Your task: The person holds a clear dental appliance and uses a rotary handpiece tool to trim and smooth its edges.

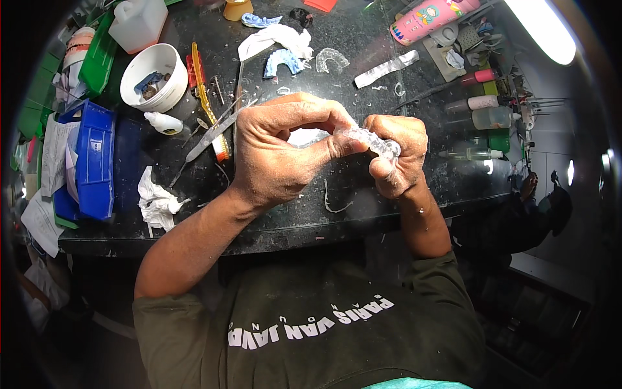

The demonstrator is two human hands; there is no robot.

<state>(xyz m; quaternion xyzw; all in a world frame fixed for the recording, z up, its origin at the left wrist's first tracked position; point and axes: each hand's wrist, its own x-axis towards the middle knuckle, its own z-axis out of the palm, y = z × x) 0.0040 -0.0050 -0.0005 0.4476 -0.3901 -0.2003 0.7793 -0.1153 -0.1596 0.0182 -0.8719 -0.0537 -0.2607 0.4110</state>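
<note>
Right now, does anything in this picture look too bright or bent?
In the head view, the white lamp at upper right is washed out; the table shows a bowed edge; the corners go dark; and the clear tray in the left hand and right hand glints.

Left grip (pixel 272 155) hides part of the clear tray (pixel 376 141) (one end).

Dental tray (pixel 377 142) between left grip (pixel 269 152) and right grip (pixel 405 148), tub (pixel 170 101) at left, flask (pixel 431 21) at back right
</note>
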